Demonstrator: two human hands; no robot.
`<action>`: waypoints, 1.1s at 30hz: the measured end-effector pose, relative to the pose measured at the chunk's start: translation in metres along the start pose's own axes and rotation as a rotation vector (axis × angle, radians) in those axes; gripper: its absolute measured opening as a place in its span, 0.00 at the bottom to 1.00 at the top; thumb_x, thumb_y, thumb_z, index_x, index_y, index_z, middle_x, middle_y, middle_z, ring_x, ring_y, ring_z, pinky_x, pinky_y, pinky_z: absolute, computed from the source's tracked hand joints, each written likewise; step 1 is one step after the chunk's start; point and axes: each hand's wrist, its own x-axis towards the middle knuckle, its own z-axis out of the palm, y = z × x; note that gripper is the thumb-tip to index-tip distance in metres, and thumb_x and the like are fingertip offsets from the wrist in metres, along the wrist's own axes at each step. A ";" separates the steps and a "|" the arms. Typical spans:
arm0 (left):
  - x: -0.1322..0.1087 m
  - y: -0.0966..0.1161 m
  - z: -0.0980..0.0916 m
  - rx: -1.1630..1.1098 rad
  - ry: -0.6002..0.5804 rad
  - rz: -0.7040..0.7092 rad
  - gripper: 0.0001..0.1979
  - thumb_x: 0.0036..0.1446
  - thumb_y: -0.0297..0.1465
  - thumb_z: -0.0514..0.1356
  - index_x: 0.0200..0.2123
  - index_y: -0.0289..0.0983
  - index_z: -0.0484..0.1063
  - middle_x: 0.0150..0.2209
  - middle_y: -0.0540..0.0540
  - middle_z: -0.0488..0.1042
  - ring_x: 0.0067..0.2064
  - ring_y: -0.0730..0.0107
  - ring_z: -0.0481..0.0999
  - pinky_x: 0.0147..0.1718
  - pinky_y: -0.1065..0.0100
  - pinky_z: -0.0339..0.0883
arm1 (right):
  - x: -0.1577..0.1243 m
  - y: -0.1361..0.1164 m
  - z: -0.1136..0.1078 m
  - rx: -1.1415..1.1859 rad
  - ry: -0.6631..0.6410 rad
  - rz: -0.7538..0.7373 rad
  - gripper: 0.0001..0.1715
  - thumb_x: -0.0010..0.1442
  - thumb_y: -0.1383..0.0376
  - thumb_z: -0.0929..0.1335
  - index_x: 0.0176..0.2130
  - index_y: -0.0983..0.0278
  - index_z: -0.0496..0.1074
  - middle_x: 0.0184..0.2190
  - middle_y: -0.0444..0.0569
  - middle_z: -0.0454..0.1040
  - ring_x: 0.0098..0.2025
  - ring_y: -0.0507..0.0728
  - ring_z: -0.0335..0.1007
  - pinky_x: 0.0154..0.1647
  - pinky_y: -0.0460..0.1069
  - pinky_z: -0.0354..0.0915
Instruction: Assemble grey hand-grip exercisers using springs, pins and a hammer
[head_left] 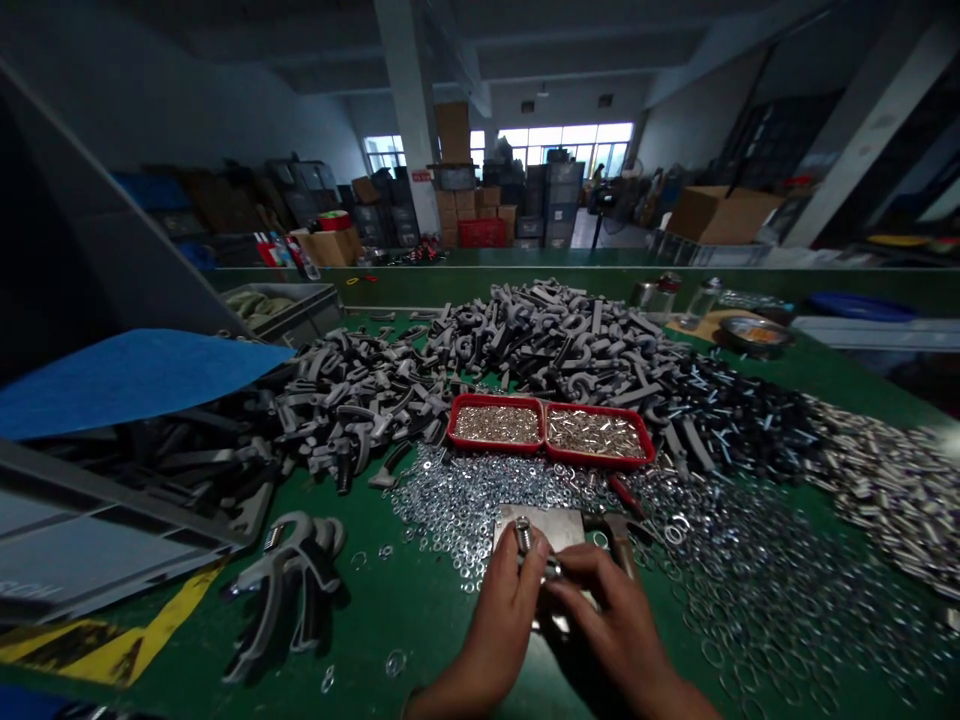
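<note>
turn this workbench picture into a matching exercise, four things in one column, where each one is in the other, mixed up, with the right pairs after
Things
1. small silver metal coil spring
2. pair of rectangular red trays
3. yellow-and-black striped tape
4. flat round blue piece

Places
A. at the picture's lower left, in front of a grey plastic crate
B. at the back right
C. between thumb and finger of the left hand
D. just beyond the scattered silver metal washers

Pairs: 1-C, 2-D, 3-A, 4-B
</note>
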 end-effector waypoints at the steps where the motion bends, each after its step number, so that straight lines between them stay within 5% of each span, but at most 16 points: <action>1: -0.001 0.004 -0.001 -0.025 -0.043 -0.002 0.16 0.67 0.44 0.51 0.43 0.38 0.69 0.41 0.43 0.74 0.45 0.61 0.73 0.48 0.63 0.65 | 0.000 0.001 -0.003 -0.185 0.014 -0.154 0.06 0.63 0.62 0.70 0.42 0.59 0.71 0.34 0.46 0.77 0.35 0.55 0.75 0.37 0.49 0.69; 5: 0.001 0.011 -0.009 -0.082 -0.138 -0.015 0.15 0.67 0.43 0.52 0.42 0.39 0.70 0.42 0.44 0.75 0.45 0.62 0.73 0.49 0.65 0.64 | 0.000 0.002 -0.006 -0.675 -0.049 -0.595 0.15 0.67 0.66 0.66 0.54 0.58 0.67 0.41 0.51 0.78 0.42 0.58 0.75 0.43 0.52 0.70; 9: 0.013 -0.006 -0.012 -0.054 -0.148 -0.095 0.17 0.62 0.46 0.56 0.40 0.39 0.72 0.42 0.44 0.76 0.47 0.59 0.73 0.48 0.65 0.64 | 0.001 0.002 -0.014 -1.009 -0.164 -0.520 0.20 0.70 0.60 0.62 0.58 0.65 0.65 0.36 0.55 0.79 0.35 0.61 0.76 0.33 0.53 0.71; 11: 0.020 -0.016 -0.012 -0.071 -0.169 -0.138 0.19 0.61 0.49 0.56 0.38 0.39 0.73 0.38 0.45 0.76 0.43 0.60 0.74 0.43 0.66 0.66 | -0.001 0.001 -0.039 -1.036 -0.289 -0.406 0.23 0.69 0.59 0.64 0.60 0.61 0.64 0.40 0.54 0.80 0.38 0.59 0.77 0.37 0.51 0.72; 13: 0.025 -0.019 -0.013 -0.089 -0.165 -0.160 0.20 0.60 0.51 0.56 0.37 0.39 0.73 0.35 0.47 0.76 0.38 0.62 0.74 0.39 0.67 0.66 | -0.001 -0.001 -0.087 -1.050 -0.240 -0.262 0.21 0.68 0.60 0.65 0.59 0.56 0.66 0.47 0.49 0.79 0.46 0.56 0.76 0.46 0.49 0.70; 16: 0.032 -0.014 -0.014 -0.109 -0.070 -0.168 0.21 0.58 0.52 0.58 0.36 0.39 0.73 0.34 0.48 0.76 0.37 0.63 0.73 0.38 0.69 0.65 | 0.010 -0.004 -0.189 -1.245 0.257 -0.016 0.13 0.69 0.63 0.62 0.50 0.59 0.72 0.46 0.50 0.78 0.46 0.57 0.75 0.49 0.50 0.69; 19: 0.032 -0.007 -0.003 -0.152 -0.023 -0.200 0.22 0.55 0.54 0.59 0.33 0.39 0.72 0.30 0.49 0.74 0.33 0.65 0.72 0.33 0.70 0.65 | 0.034 -0.005 -0.282 -1.344 0.488 0.106 0.12 0.69 0.65 0.62 0.44 0.67 0.74 0.43 0.56 0.76 0.46 0.61 0.73 0.51 0.58 0.68; 22: 0.027 -0.009 0.013 -0.156 -0.079 -0.217 0.25 0.52 0.57 0.60 0.30 0.39 0.71 0.27 0.49 0.73 0.30 0.66 0.71 0.30 0.70 0.64 | 0.058 -0.002 -0.330 -1.394 0.566 0.195 0.12 0.66 0.61 0.68 0.46 0.66 0.72 0.46 0.50 0.74 0.45 0.58 0.73 0.48 0.58 0.70; 26: 0.020 -0.017 0.018 -0.149 -0.100 -0.221 0.27 0.51 0.58 0.61 0.31 0.38 0.72 0.27 0.48 0.73 0.31 0.64 0.71 0.32 0.68 0.64 | 0.067 -0.004 -0.347 -1.383 0.572 0.261 0.10 0.65 0.60 0.68 0.41 0.66 0.72 0.38 0.48 0.75 0.38 0.56 0.73 0.41 0.54 0.70; 29: 0.021 -0.017 0.004 -0.188 -0.030 -0.233 0.25 0.53 0.56 0.61 0.33 0.38 0.71 0.28 0.48 0.72 0.30 0.66 0.70 0.31 0.69 0.64 | 0.052 -0.011 -0.335 -1.329 0.594 0.242 0.06 0.62 0.64 0.66 0.36 0.66 0.70 0.33 0.56 0.75 0.34 0.61 0.72 0.38 0.57 0.68; 31: 0.023 -0.012 -0.004 -0.214 0.006 -0.221 0.24 0.54 0.54 0.60 0.34 0.37 0.70 0.29 0.48 0.73 0.31 0.66 0.71 0.32 0.69 0.64 | 0.035 -0.015 -0.305 -1.264 0.590 0.191 0.09 0.61 0.62 0.65 0.41 0.65 0.68 0.38 0.61 0.76 0.38 0.65 0.73 0.41 0.58 0.68; 33: 0.027 -0.005 -0.006 -0.226 -0.008 -0.197 0.23 0.58 0.53 0.58 0.35 0.37 0.70 0.31 0.47 0.73 0.33 0.66 0.71 0.33 0.68 0.65 | 0.015 -0.019 -0.249 -1.131 0.479 0.123 0.15 0.61 0.55 0.66 0.45 0.59 0.68 0.43 0.55 0.77 0.40 0.63 0.75 0.40 0.54 0.70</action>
